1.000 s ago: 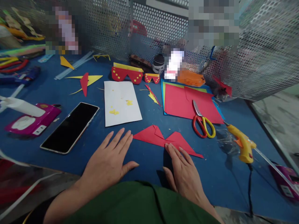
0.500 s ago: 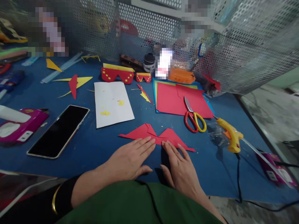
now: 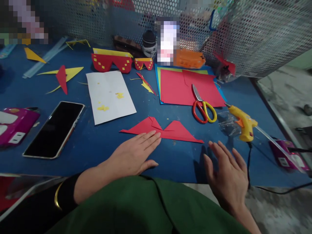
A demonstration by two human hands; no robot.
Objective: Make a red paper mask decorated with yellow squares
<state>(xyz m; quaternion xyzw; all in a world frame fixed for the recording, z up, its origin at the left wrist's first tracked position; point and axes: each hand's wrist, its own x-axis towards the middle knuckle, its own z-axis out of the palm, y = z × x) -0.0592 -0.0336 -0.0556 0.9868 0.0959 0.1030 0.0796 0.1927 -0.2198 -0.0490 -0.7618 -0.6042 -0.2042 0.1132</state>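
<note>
A folded red paper piece [image 3: 180,131] with two peaks lies on the blue table in front of me. My left hand [image 3: 136,149] rests flat with its fingertips on the lower left part of that paper. To the right of the paper, my right hand [image 3: 226,169] is raised over the table edge, fingers spread, holding nothing. Scissors [image 3: 203,109] with one red and one yellow handle lie partly on a stack of coloured sheets [image 3: 175,87], red on top. A white sheet [image 3: 108,97] with small yellow scraps lies beyond my left hand.
A yellow glue gun [image 3: 243,123] with its cord is at the right. At the left are a dark phone [image 3: 55,130] and a purple device [image 3: 19,126]. Red paper glasses [image 3: 112,61], a lit phone [image 3: 168,42] and an orange case [image 3: 190,58] stand along the back.
My right hand has lifted off the red paper and moved right, towards the glue gun. My left hand stays on the paper. The view has tilted down somewhat.
</note>
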